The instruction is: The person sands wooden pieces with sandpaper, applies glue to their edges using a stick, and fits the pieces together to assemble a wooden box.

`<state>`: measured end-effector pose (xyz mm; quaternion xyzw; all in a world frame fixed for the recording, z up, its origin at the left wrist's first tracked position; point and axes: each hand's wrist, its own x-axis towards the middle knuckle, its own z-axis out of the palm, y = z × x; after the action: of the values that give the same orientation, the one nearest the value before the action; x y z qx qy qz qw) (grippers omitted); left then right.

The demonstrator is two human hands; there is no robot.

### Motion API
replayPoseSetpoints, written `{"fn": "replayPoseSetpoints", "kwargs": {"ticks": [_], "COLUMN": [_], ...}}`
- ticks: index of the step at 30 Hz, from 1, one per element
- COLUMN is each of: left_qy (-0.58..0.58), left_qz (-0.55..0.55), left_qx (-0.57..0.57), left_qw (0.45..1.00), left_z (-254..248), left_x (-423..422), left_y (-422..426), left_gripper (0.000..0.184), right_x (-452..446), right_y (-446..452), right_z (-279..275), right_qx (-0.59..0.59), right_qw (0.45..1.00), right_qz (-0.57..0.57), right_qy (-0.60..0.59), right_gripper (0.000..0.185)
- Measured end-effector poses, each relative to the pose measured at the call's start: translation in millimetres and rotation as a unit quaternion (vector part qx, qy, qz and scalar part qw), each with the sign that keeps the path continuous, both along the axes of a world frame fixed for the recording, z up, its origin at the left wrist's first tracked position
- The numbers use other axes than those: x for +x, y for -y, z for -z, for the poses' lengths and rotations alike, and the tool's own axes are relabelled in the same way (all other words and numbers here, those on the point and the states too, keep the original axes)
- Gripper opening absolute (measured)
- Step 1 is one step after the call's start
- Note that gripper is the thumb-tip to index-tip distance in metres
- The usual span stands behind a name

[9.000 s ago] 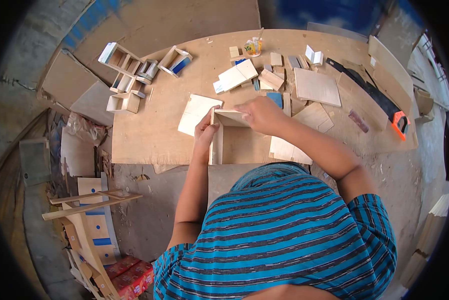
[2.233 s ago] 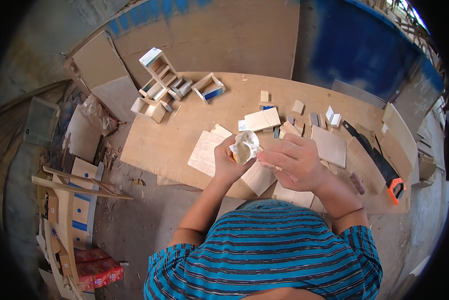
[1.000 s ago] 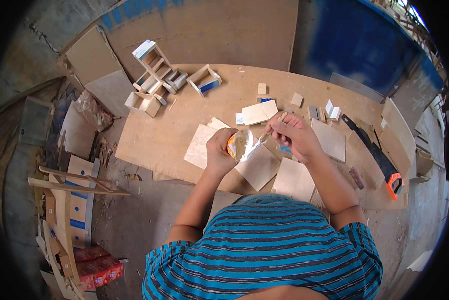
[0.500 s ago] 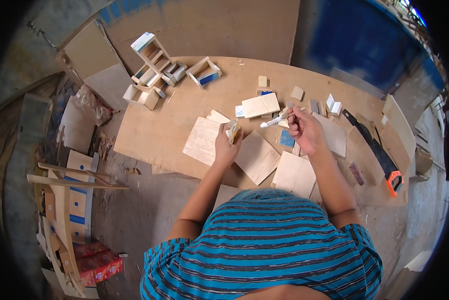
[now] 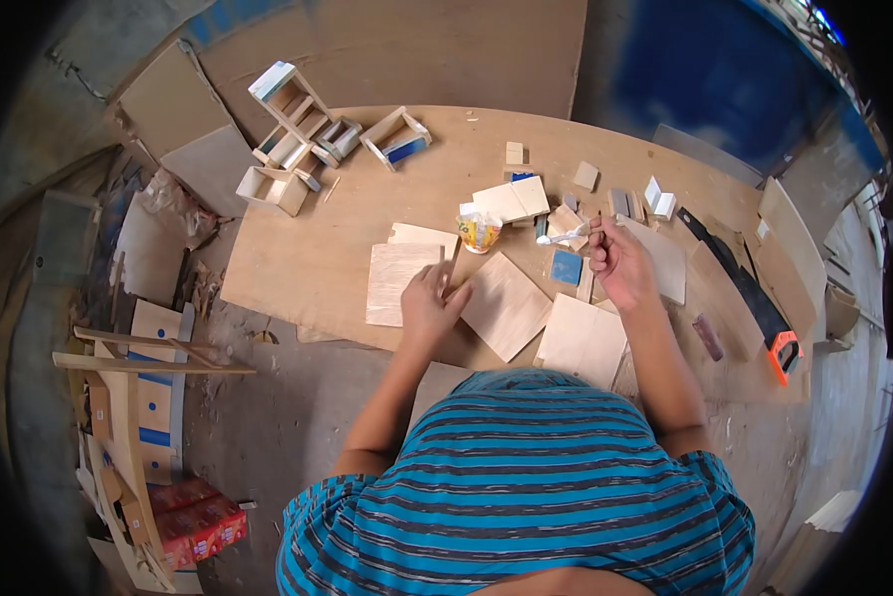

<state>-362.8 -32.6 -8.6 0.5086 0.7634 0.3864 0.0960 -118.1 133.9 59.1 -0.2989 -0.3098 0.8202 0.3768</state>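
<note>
My left hand (image 5: 434,306) is open, fingers stretched out, over the right side of a flat wooden panel (image 5: 392,283); I cannot tell whether it touches it. Just beyond its fingers stands a small yellow-and-white cup (image 5: 480,232) with white at its rim. Pinched in my right hand (image 5: 621,266) is a thin stick (image 5: 566,236), its left end coated in white paste. Below that hand lie a blue-faced block (image 5: 567,266) and another pale panel (image 5: 581,341). Between my hands a wooden panel (image 5: 507,306) lies turned at an angle.
Small wooden box frames (image 5: 292,149) are stacked at the back left, with an open box (image 5: 398,139) beside them. At right lies a handsaw (image 5: 739,283) with an orange handle. Several small blocks (image 5: 586,176) are scattered at the back. A wooden rack (image 5: 118,427) stands lower left.
My left hand has let go of the cup, now standing on the table, and moved down and left to the panel. My right hand with the stick has shifted slightly right.
</note>
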Motion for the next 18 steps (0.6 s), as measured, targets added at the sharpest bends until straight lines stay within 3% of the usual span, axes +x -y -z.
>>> {"fn": "replayPoseSetpoints", "kwargs": {"ticks": [2, 5, 10, 13, 18], "left_qy": [-0.018, -0.141, -0.198, -0.192, -0.084], "left_qz": [0.008, -0.004, -0.031, -0.021, -0.015], "left_qx": [-0.126, -0.08, -0.104, -0.108, -0.09], "left_qw": [0.992, 0.987, 0.974, 0.975, 0.992], "left_z": [-11.9, -10.6, -12.5, -8.3, -8.5], "left_x": [7.0, 21.4, 35.8, 32.0, 25.1], "left_y": [21.0, 37.8, 27.8, 21.9, 27.5], "left_gripper": [0.053, 0.05, 0.053, 0.044, 0.04], "right_x": [3.0, 1.6, -18.7, -20.1, -14.6], "right_y": [-1.4, 6.0, 34.5, 44.2, 48.5], "right_z": [13.2, 31.8, 50.3, 68.8, 86.9], "right_qx": [-0.007, -0.023, -0.087, -0.101, -0.08], "right_qw": [1.0, 0.999, 0.994, 0.992, 0.994], "right_qz": [-0.006, -0.022, -0.067, -0.071, -0.048], "right_qy": [0.007, 0.023, 0.028, 0.001, -0.054], "right_gripper": [0.022, 0.022, 0.023, 0.023, 0.02]}}
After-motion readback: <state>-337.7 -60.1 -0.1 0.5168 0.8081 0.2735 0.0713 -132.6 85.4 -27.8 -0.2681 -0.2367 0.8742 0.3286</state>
